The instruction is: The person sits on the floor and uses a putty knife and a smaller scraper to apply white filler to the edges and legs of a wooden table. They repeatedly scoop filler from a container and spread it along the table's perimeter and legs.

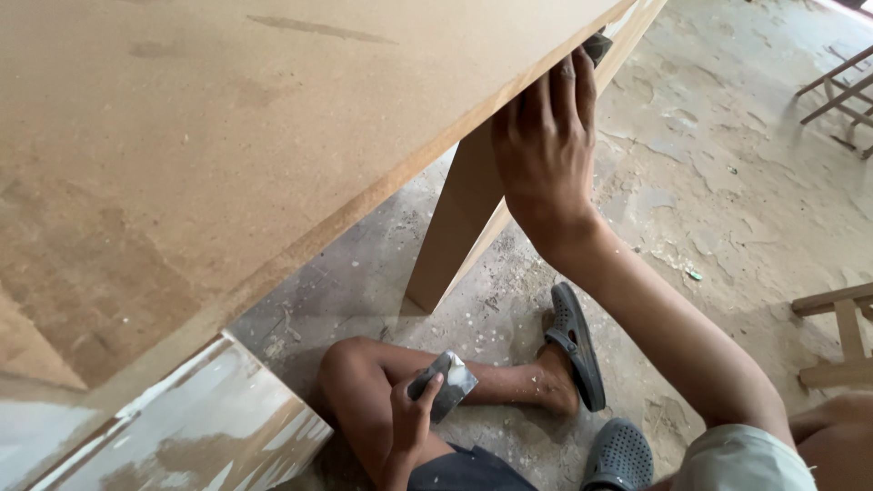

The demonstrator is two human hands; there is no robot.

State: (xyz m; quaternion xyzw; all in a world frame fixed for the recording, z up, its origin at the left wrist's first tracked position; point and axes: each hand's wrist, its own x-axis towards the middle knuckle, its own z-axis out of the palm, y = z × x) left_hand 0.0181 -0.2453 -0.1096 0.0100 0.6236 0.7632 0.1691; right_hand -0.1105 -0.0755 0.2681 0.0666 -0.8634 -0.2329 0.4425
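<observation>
A large brown fibreboard panel [209,136] fills the upper left, and its long edge runs diagonally across the view. My right hand [546,136] reaches up to that edge and presses a small dark grey flat tool [598,45] against it near the top; most of the tool is hidden by my fingers. My left hand [414,414] rests low by my bent knee, closed on a flat metal scraper [447,382] whose blade carries pale filler.
A slanted wooden support [459,218] stands under the panel. A board smeared with white [200,427] lies at the lower left. My feet wear grey clogs [577,345] on the dusty concrete floor [718,182]. Wooden frames [841,336] lie at the right.
</observation>
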